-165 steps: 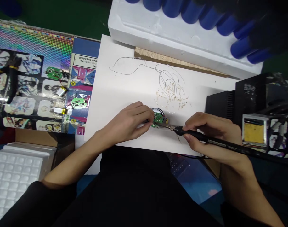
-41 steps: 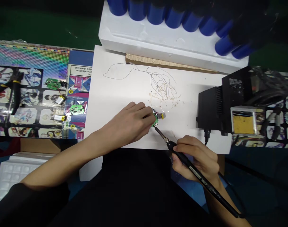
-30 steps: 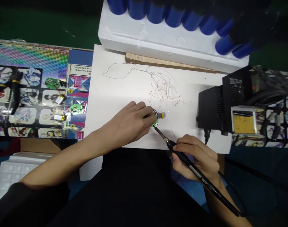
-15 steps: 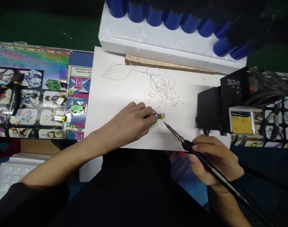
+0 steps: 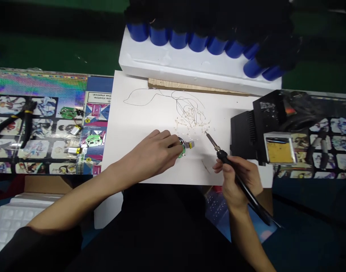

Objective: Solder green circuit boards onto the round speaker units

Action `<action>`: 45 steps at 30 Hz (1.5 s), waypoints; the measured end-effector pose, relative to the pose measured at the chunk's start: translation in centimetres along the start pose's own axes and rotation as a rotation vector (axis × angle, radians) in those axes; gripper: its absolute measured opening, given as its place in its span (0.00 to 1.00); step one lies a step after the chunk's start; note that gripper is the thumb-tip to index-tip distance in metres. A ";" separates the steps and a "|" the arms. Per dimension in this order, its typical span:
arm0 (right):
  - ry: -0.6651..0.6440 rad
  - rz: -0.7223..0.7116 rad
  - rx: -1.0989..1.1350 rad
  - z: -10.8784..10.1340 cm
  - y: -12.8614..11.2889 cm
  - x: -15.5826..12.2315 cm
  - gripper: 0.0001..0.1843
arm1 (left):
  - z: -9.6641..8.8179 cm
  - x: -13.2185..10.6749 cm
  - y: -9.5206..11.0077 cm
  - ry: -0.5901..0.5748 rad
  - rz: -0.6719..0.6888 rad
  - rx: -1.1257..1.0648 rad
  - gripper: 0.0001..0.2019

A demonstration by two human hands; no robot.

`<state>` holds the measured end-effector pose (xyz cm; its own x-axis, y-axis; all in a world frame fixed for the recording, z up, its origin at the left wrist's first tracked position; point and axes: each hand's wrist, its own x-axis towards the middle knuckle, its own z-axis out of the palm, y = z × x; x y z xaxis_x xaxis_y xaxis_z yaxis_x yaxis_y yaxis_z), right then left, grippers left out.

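Note:
My left hand [image 5: 161,153] is closed on a small green circuit board [image 5: 182,152] above the white sheet [image 5: 127,124]; its fingers cover most of the board. A small battery with yellow tape [image 5: 190,145] sticks out to the right of the board, beside dark wires. In my right hand [image 5: 241,177] is a soldering iron [image 5: 222,155], gripped by its black handle. Its metal tip points up and left, near scattered small bits [image 5: 194,117] and apart from the board. Thin loose wire [image 5: 141,104] lies curled over those bits.
Black soldering station [image 5: 243,134] and a yellow sponge in a holder [image 5: 279,151] stand at right. Pliers [image 5: 27,122] and more boards [image 5: 93,139] with batteries lie left. Behind the sheet is a white foam tray [image 5: 167,70] of blue cylinders [image 5: 178,39].
The soldering iron's tip has swung up and away from the battery, and my right hand has turned on the handle. My left hand keeps its hold on the board. The whole view has shifted slightly.

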<state>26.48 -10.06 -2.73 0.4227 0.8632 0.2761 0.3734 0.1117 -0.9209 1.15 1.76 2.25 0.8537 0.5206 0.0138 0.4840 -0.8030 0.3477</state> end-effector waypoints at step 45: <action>-0.201 -0.109 0.029 2.1 3.3 1.6 0.23 | -5.8 -5.2 -22.3 0.683 -1.050 -0.185 0.23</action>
<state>26.68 -7.29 -5.85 0.2072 0.9257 0.3166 0.3830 0.2210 -0.8969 -15.20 18.66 -0.10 -0.2239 0.9680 0.1132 0.7850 0.1103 0.6096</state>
